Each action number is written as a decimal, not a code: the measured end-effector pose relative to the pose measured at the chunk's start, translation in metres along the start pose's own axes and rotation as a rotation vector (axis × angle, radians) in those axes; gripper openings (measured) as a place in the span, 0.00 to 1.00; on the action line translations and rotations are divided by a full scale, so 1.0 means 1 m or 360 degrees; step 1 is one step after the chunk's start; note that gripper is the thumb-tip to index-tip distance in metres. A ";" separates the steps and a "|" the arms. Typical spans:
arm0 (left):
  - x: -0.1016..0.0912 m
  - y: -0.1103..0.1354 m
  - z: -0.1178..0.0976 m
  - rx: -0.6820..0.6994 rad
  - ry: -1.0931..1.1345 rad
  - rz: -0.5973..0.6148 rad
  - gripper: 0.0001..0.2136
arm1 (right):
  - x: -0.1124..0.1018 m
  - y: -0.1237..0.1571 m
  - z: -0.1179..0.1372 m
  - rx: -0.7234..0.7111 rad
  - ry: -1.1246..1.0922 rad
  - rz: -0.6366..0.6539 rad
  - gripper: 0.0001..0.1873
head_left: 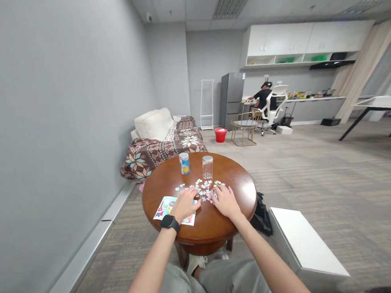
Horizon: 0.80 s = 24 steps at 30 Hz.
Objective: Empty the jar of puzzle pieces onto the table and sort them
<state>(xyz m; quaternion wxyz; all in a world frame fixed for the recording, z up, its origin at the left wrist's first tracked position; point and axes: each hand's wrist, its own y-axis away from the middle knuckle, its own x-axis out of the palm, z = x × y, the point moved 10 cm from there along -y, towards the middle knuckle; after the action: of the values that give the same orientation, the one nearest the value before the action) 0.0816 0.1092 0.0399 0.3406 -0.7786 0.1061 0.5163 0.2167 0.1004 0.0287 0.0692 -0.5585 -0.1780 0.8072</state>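
Observation:
I sit at a round brown wooden table [236, 180]. Several pastel puzzle pieces [203, 185] lie scattered at its middle. My left hand [185, 204], with a black watch on the wrist, rests fingers curled at the left edge of the pieces and partly over a colourful picture card [163, 206]. My right hand [225, 201] lies palm down, fingers spread, on the right side of the pieces. Behind the pieces stand a blue labelled jar [184, 163] and a clear empty jar [207, 167], both with silver lids.
A white box [305, 248] stands right of the table, a black bag [261, 213] beside it. A low bed with patterned blanket [162, 148] lies along the left wall. Farther back: a red bucket [220, 134], a gold chair, a person seated at a counter.

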 end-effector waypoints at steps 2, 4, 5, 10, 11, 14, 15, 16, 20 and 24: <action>0.000 0.000 0.000 0.0000 0.0003 0.0000 0.10 | -0.001 0.000 0.000 0.0010 0.0016 -0.0008 0.16; -0.001 0.001 0.000 0.0000 0.0002 0.0003 0.09 | -0.001 0.000 -0.001 0.0025 0.0019 -0.0010 0.17; -0.001 0.001 0.000 0.0000 0.0000 0.0002 0.09 | -0.001 0.000 -0.002 0.0030 0.0018 -0.0005 0.17; -0.001 0.001 0.000 0.0007 -0.0001 -0.0011 0.09 | 0.002 -0.001 -0.003 0.0036 0.0044 0.0017 0.19; -0.001 0.001 0.000 0.0007 0.0000 -0.0013 0.09 | 0.001 -0.001 -0.003 0.0035 0.0053 0.0010 0.19; 0.000 0.001 0.001 0.0005 0.0002 -0.0006 0.09 | -0.003 0.000 -0.002 0.0012 0.0069 -0.0014 0.18; 0.001 0.000 0.001 0.0003 0.0003 0.0003 0.09 | -0.004 0.000 -0.001 0.0003 0.0072 -0.0016 0.17; 0.001 0.000 0.001 0.0001 0.0003 0.0012 0.09 | -0.005 0.000 -0.001 -0.0006 0.0073 -0.0015 0.16; 0.002 0.000 0.000 0.0003 -0.0007 0.0023 0.08 | -0.006 0.000 0.001 -0.0046 0.0059 -0.0015 0.15; 0.002 0.000 0.001 0.0013 -0.0014 0.0010 0.07 | -0.004 0.000 -0.003 -0.0021 -0.0007 -0.0035 0.16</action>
<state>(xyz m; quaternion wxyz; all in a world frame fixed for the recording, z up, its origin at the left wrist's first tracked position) 0.0821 0.1098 0.0376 0.3426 -0.7745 0.1092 0.5204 0.2211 0.0999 0.0309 0.0741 -0.5551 -0.1896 0.8065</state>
